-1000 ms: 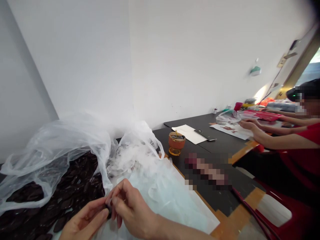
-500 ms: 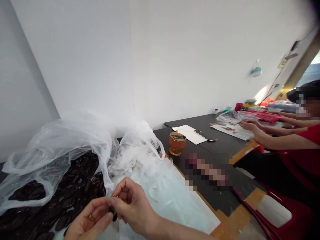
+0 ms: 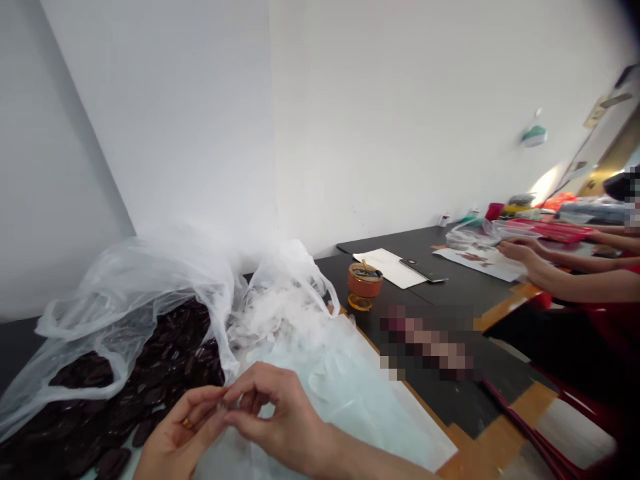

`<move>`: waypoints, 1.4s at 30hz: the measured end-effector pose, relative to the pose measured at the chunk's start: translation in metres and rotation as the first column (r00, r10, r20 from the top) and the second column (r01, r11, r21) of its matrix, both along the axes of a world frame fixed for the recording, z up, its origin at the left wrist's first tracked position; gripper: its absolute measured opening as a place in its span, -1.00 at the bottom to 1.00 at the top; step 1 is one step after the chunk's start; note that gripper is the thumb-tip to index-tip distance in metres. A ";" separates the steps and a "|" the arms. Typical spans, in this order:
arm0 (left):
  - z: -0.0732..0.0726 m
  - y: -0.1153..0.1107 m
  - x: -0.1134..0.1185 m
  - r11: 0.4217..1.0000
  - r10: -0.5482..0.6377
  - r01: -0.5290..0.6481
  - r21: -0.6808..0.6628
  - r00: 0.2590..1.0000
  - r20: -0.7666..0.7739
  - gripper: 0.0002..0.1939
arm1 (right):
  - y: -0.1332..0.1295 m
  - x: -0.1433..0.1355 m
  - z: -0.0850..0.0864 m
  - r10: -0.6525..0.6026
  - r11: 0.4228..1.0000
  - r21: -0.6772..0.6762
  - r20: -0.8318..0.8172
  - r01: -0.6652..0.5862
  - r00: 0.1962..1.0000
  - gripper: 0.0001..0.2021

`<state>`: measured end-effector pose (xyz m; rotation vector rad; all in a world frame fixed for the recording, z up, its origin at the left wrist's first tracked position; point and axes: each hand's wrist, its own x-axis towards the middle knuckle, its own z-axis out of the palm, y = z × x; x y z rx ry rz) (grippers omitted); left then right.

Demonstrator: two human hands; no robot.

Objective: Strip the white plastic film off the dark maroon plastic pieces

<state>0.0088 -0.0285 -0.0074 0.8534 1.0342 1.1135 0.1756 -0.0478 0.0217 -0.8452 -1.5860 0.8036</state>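
My left hand (image 3: 185, 430), with a gold ring, and my right hand (image 3: 285, 417) meet at the lower middle, thumbs and fingers pinched together. Between the fingertips shows the edge of a small, thin greyish piece (image 3: 231, 404); its kind I cannot make out. To the left lies a heap of shiny dark brown flat pieces (image 3: 150, 383), partly under a clear plastic bag (image 3: 125, 313). Beyond and right of my hands, thin clear film pieces (image 3: 320, 363) are spread over a white sheet (image 3: 433, 450). Another translucent bag (image 3: 300, 267) stands behind them.
An amber cup with a brown band (image 3: 365, 287) stands on the black table (image 3: 325, 267). Behind it lie a white notepad (image 3: 390, 267) and a dark phone-like object (image 3: 423, 270). A co-worker's arms (image 3: 575, 273) reach over a paper with brown pieces at right. A white wall rises behind.
The view has turned a little left, so the scene shifts right. The dark piece seen under my fingers is out of sight, and a greyish edge shows between my fingertips.
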 end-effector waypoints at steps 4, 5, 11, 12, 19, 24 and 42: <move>0.008 -0.003 0.001 0.992 -0.059 0.057 0.116 0.998 0.011 -0.72 | 0.002 0.006 0.000 -0.049 0.997 0.057 0.029 0.047 0.998 -0.91; 0.010 -0.004 0.002 0.989 -0.031 0.027 0.147 0.999 0.024 -0.71 | 0.003 0.007 -0.001 -0.061 0.996 0.062 0.044 0.058 0.997 -0.91; 0.014 -0.006 0.008 0.977 0.057 -0.069 0.203 0.997 0.060 -0.69 | 0.005 0.010 -0.003 -0.080 0.994 0.088 0.113 0.070 0.990 -0.87; 0.014 -0.006 0.009 0.974 0.075 -0.085 0.208 0.995 0.059 -0.68 | 0.005 0.010 -0.003 -0.073 0.993 0.097 0.127 0.061 0.989 -0.87; 0.012 -0.007 0.012 0.964 0.118 -0.122 0.236 0.992 0.032 -0.66 | 0.001 0.009 0.002 -0.032 0.981 0.196 0.205 -0.009 0.978 -0.84; 0.014 -0.006 0.007 0.966 0.015 -0.010 0.257 1.000 -0.018 -0.71 | 0.003 0.010 -0.001 -0.045 0.976 0.218 0.262 -0.014 0.964 -0.84; 0.011 -0.007 0.010 0.955 0.118 -0.121 0.271 0.993 0.025 -0.71 | 0.003 0.007 -0.004 -0.014 0.983 0.181 0.180 -0.019 0.984 -0.83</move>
